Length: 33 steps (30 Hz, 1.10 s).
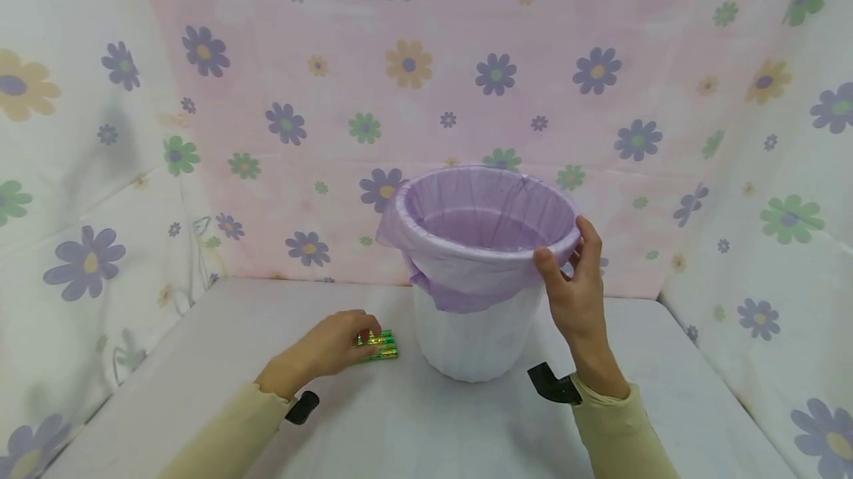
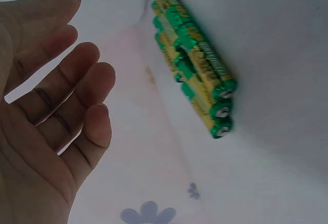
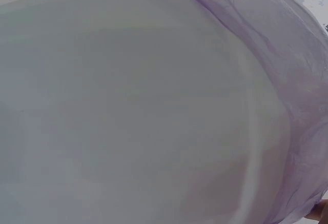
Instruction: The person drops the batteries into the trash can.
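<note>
A white trash can (image 1: 476, 346) stands upright on the table, with a purple bag (image 1: 460, 290) lining it and folded over its rim. My right hand (image 1: 578, 309) grips the right side of the rim, thumb in front and fingers behind. In the right wrist view, the can's wall (image 3: 128, 106) fills most of the picture beside the hanging bag (image 3: 307, 85). Several green-and-gold batteries (image 1: 383, 346) lie side by side left of the can. My left hand (image 1: 333, 346) is over their left end; the left wrist view shows its bent, loose fingers apart from the batteries (image 2: 200, 55).
The white tabletop (image 1: 393, 427) carries the can and the batteries. A pink flowered cloth (image 1: 440, 94) hangs behind, and white flowered cloths (image 1: 786, 264) close off both sides. Each wrist wears a black mount (image 1: 553, 384).
</note>
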Motion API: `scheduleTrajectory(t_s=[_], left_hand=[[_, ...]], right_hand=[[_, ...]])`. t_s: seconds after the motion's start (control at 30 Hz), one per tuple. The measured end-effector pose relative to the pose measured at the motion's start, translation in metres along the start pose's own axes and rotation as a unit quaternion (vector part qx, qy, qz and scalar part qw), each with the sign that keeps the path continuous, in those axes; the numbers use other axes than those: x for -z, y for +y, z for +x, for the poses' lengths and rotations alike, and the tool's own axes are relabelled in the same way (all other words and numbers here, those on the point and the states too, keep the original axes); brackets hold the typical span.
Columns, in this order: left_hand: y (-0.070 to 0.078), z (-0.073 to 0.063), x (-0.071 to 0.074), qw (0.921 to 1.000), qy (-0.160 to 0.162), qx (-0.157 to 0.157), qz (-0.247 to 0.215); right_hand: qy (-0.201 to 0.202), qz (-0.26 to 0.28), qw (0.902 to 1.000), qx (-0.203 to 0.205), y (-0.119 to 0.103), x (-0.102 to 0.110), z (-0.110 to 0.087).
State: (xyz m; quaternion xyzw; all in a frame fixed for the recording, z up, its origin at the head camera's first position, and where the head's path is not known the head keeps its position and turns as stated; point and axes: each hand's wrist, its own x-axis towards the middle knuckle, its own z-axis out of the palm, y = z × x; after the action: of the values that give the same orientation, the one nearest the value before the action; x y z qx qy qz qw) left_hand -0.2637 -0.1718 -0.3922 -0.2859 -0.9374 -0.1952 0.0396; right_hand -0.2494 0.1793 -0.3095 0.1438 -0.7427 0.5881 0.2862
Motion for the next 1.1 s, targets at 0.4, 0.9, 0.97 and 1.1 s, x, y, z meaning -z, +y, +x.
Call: scheduleTrajectory(t_s=[0.4, 0.9, 0.97, 1.1], left_hand=[[-0.018, -0.003, -0.018, 0.998, -0.029, 0.055, 0.008], [-0.034, -0.005, -0.031, 0.9958, -0.044, 0.079, 0.008], [-0.035, -0.005, -0.033, 0.9958, -0.044, 0.08, 0.006], [-0.037, -0.005, -0.035, 0.9962, -0.045, 0.074, 0.011]], right_hand=[[0.002, 0.002, 1.0, 0.004, -0.001, 0.0, 0.0], [0.001, -0.006, 1.0, 0.002, -0.001, 0.0, 0.0], [0.002, -0.005, 1.0, 0.002, -0.001, 0.0, 0.0], [0.003, -0.005, 1.0, 0.002, -0.001, -0.001, 0.0]])
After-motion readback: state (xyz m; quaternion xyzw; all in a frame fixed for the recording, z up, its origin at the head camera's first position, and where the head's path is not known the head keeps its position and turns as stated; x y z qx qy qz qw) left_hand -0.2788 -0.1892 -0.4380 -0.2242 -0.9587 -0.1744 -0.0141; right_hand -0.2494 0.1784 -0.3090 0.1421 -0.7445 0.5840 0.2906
